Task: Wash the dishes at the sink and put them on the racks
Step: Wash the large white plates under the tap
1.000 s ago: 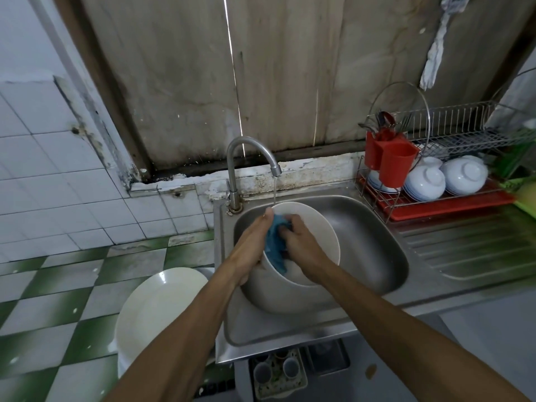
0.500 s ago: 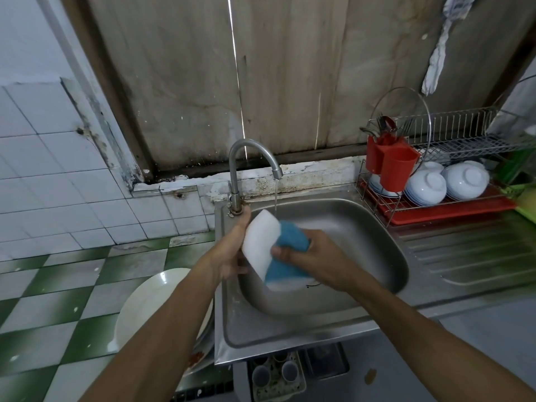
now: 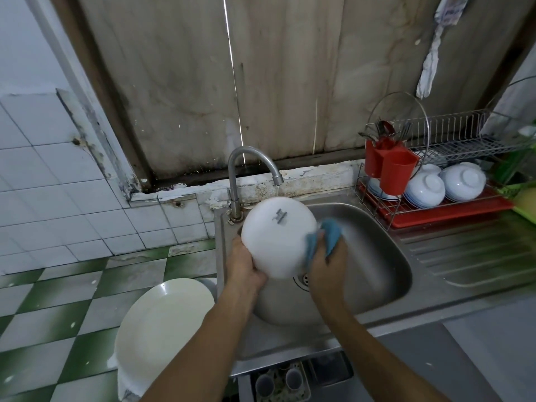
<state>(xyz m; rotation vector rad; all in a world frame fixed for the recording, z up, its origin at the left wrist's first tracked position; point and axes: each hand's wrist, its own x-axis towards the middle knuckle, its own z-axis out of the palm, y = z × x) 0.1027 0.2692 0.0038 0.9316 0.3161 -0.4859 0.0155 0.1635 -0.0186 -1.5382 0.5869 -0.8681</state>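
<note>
Over the steel sink (image 3: 385,288) I hold a white plate (image 3: 277,237) with its marked underside facing me. My left hand (image 3: 242,264) grips its lower left edge. My right hand (image 3: 326,261) holds a blue cloth (image 3: 326,237) against the plate's right edge. A thin stream of water runs from the curved tap (image 3: 252,166) onto the plate's top rim. The dish rack (image 3: 452,158) stands at the right with white bowls (image 3: 443,184) upside down on its lower tier.
A stack of large white plates (image 3: 165,323) sits low at the left of the sink, over the green-and-white floor tiles. Red cutlery cups (image 3: 388,163) hang on the rack's left end. A ribbed steel drainboard (image 3: 470,250) lies right of the basin.
The plate has been turned from edge-on to underside up and raised under the tap. My right hand with the cloth has slid from its face to its right edge.
</note>
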